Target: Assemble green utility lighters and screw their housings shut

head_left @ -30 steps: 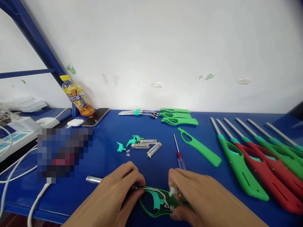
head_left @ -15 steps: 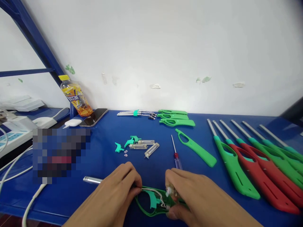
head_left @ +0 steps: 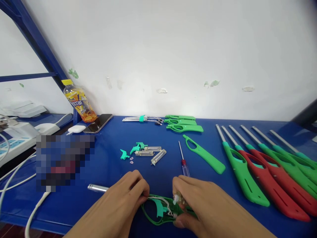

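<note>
An opened green lighter shell (head_left: 150, 219) lies at the table's near side, its trigger loop towards me. Inside it sit a teal trigger (head_left: 159, 208) and thin white wires (head_left: 165, 201). My left hand (head_left: 127, 195) pinches the shell's neck, where a silver metal tube (head_left: 97, 188) sticks out to the left. With fingers closed, my right hand (head_left: 198, 198) grips a clear fuel tank (head_left: 182, 201) with a whitish tip, held over the shell's handle part. That hand hides most of the tank and the handle; its thumb is by the shell.
Clear tanks (head_left: 145, 153) and teal triggers (head_left: 124, 154) lie ahead, near a screwdriver (head_left: 183, 162) and a green shell half (head_left: 205, 155). More shell halves (head_left: 185, 128) and metal tubes (head_left: 135, 119) line the back. Assembled lighters (head_left: 250, 178) stand right; a bottle (head_left: 80, 102) and phone (head_left: 99, 123) left.
Hardly anything differs. Both hands keep the same grip on the shell and the tank; the view has shifted very slightly.
</note>
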Tool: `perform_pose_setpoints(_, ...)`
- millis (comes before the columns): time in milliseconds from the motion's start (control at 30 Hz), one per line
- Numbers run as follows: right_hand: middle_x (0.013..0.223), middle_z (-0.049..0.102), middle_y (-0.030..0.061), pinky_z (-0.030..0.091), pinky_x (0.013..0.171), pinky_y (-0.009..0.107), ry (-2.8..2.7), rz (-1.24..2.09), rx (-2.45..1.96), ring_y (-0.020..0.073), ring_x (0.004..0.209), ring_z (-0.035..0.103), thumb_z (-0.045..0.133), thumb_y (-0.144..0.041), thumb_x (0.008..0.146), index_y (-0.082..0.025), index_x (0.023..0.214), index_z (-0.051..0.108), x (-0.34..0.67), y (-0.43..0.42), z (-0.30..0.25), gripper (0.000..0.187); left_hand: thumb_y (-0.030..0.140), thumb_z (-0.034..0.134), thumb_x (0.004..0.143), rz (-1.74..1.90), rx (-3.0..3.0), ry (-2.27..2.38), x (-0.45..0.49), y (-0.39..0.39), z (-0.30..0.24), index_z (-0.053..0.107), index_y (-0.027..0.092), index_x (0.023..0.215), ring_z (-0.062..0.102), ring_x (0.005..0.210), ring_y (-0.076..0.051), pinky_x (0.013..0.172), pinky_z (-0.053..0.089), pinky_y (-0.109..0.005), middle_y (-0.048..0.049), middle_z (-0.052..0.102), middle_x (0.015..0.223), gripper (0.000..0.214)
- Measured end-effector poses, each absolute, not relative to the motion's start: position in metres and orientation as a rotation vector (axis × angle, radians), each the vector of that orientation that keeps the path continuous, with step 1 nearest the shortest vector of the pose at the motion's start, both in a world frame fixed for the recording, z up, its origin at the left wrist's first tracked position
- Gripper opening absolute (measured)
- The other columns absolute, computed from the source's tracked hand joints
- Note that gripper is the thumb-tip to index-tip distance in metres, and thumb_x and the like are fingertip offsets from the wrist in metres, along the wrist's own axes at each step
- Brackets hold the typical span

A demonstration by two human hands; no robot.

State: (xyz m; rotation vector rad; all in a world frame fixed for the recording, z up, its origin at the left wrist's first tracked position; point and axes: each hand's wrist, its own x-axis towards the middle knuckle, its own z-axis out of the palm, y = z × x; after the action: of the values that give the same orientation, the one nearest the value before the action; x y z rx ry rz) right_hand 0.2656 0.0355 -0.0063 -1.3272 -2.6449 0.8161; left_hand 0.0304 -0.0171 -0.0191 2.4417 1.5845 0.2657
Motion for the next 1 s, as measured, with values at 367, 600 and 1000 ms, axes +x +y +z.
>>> perform_pose_setpoints(367,0.086,0.067,-0.0035,0.024,0.058,0.030,-2.655,0.871,-1.366,0.0167,0.072,0.060,0.082,0.004,0.073,-0.022,0.075,0.044,0.263,0.037,-0.001,0.046,0.009,0.046,0.099,0.485,2.303,1.508,0.029,-0.022,-0.008,0.075,0.028,0.096,0.071,0.085,-0.015,0.078,0.058,-0.019,-0.0007,0.068,0.103,0.034)
perform_pose_setpoints(600,0.085,0.067,-0.0037,0.025,0.056,0.030,-2.634,0.860,-1.370,0.0161,0.070,0.061,0.082,0.003,0.074,-0.022,0.075,0.046,0.262,0.037,0.001,0.044,0.008,0.048,0.098,0.408,2.370,1.520,0.020,-0.026,-0.014,0.077,0.033,0.121,0.074,0.098,-0.017,0.087,0.060,-0.021,-0.0025,0.071,0.116,0.044)
perform_pose_setpoints(1000,0.083,0.065,-0.0040,0.025,0.058,0.029,-2.631,0.861,-1.349,0.0151,0.067,0.055,0.082,0.004,0.072,-0.022,0.074,0.043,0.266,0.035,-0.004,0.047,0.014,0.046,0.103,0.441,2.446,1.619,0.033,-0.019,-0.020,0.067,0.024,0.098,0.071,0.085,-0.021,0.075,0.058,-0.031,-0.0028,0.066,0.099,0.023)
